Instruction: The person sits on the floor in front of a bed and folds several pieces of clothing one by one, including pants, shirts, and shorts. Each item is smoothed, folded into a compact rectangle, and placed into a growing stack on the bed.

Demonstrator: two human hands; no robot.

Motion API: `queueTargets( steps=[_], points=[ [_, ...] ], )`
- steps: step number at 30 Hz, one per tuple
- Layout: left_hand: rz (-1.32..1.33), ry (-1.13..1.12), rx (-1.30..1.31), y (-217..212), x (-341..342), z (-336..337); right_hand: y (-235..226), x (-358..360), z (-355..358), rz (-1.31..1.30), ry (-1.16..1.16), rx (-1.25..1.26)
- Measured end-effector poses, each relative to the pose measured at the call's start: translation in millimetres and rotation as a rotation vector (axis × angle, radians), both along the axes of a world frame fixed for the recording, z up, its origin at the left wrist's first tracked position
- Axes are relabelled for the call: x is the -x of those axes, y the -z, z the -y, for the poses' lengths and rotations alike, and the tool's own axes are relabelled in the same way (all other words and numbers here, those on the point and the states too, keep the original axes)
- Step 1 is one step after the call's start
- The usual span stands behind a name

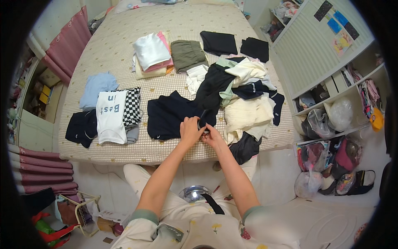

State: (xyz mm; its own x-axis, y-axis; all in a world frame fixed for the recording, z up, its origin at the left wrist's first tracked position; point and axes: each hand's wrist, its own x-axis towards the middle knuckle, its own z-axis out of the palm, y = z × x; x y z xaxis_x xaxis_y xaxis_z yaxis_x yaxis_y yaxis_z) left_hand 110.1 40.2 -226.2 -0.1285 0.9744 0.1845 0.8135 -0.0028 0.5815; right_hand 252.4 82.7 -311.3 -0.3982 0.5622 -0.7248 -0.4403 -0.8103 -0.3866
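Note:
My left hand (pixel 190 129) and my right hand (pixel 213 137) meet over the front part of the bed, fingers closed on a narrow dark strap (pixel 202 123) with a small shiny edge; its exact kind is hard to make out. Beneath and left of them spreads a navy garment (pixel 168 118), laid out on the checked bedcover. Just beyond my hands, a black garment (pixel 209 89) lies crumpled over a heap with a cream garment (pixel 248 72). To the right sit a cream knitted garment (pixel 248 116) and a dark crumpled piece (pixel 245 148) at the bed's edge.
Left on the bed are a white printed T-shirt (pixel 111 118), a checkered garment (pixel 132 106) and a light blue one (pixel 98 88). Farther back lie a folded stack (pixel 152 52), olive trousers (pixel 187 54) and folded black clothes (pixel 218 42). Shelves (pixel 331 135) with bags stand right.

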Motion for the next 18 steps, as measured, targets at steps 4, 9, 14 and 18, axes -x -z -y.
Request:
queueTargets(
  steps=[4,9,14,18],
  points=[
    [0.117,-0.076,-0.102,-4.5,46.3,-11.5,-87.3,18.6,12.4,0.446,0.085,-0.38],
    [0.714,0.102,0.049,-121.9,120.7,6.6,-148.8,-4.9,-6.3,0.208,0.025,-0.864],
    [1.014,0.198,-0.04,-191.2,141.3,42.1,-251.9,-15.8,-13.6,0.044,-0.143,-0.924],
    [1.143,0.086,0.044,-166.2,142.5,54.7,-265.0,-17.5,-35.8,0.295,-0.379,-1.036]
  ],
)
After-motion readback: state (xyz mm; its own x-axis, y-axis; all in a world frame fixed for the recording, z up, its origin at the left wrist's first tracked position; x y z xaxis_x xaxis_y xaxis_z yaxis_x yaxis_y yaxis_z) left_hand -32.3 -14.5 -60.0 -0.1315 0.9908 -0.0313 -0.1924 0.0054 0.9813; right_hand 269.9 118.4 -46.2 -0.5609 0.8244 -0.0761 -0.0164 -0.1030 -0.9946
